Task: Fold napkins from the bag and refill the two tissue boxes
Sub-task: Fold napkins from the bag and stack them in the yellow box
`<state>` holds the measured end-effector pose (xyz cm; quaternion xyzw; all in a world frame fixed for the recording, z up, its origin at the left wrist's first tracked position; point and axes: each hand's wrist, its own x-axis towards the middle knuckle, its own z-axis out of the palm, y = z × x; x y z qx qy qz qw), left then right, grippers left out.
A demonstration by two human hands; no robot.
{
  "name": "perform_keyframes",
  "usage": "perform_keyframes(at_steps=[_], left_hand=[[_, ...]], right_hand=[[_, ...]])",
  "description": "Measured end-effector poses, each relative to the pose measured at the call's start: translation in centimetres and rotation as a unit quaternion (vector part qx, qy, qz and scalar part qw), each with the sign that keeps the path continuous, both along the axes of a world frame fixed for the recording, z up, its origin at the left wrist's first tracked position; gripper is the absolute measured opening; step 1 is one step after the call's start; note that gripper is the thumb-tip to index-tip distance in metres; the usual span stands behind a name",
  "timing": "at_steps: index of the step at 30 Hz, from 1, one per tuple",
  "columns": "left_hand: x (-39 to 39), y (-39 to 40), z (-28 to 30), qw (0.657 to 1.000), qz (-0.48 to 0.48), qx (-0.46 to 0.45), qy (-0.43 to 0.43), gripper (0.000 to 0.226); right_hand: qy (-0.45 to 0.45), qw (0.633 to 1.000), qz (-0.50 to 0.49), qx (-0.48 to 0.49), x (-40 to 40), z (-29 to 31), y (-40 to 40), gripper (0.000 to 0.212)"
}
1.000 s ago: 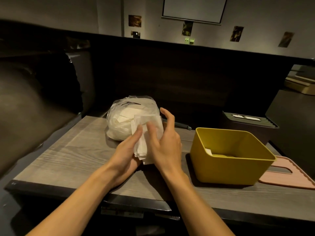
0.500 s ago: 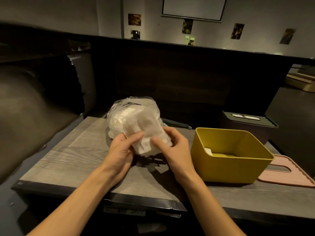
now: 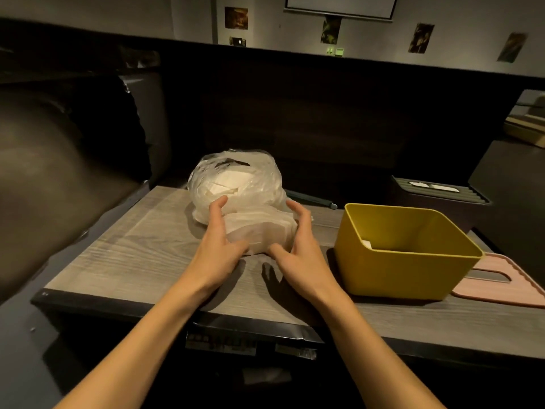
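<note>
hands [image 3: 259, 246] cupping napkins [image 3: 262, 231], fingertips hidden

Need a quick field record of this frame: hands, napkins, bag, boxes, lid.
left hand: grips napkin stack's left side
right hand: grips stack's right side
napkin stack: between both hands, over table
bag: behind stack, holds napkins
yellow box: open, nearly empty, right of hands
pink lid: flat, right of yellow box
dark box: behind yellow box, lid on
</note>
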<state>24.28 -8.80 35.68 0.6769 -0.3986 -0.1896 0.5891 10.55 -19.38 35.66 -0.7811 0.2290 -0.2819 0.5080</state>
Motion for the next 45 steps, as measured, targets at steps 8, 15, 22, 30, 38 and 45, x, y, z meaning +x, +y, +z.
perform_keyframes(at_steps=[8,15,22,30,38,45], left_hand=[[0.2,-0.5,-0.6,0.998,-0.043,0.016,-0.036,0.101],[0.5,-0.9,-1.1,0.999,-0.023,0.012,-0.045,0.097],[1.0,-0.5,-1.2,0.999,0.001,-0.034,-0.019,0.096],[0.5,-0.3,-0.7,0.998,-0.025,0.003,-0.063,0.11],[0.1,-0.3,-0.3,0.996,-0.046,0.033,-0.072,0.102],[0.4,-0.4,-0.7,0.994,-0.015,0.016,-0.108,0.093]], right_hand=[[0.02,0.999,-0.021,-0.028,0.7,-0.2,0.3,0.104],[0.016,0.998,-0.041,-0.033,0.8,-0.6,0.0,0.097],[0.013,0.999,-0.02,-0.045,0.2,-0.1,-0.2,0.09],[0.005,0.999,-0.047,-0.025,0.2,-0.5,-0.4,0.097],[0.059,0.995,-0.012,-0.075,0.8,-0.6,0.2,0.1],[0.029,0.993,-0.076,-0.081,0.7,-0.5,0.0,0.084]])
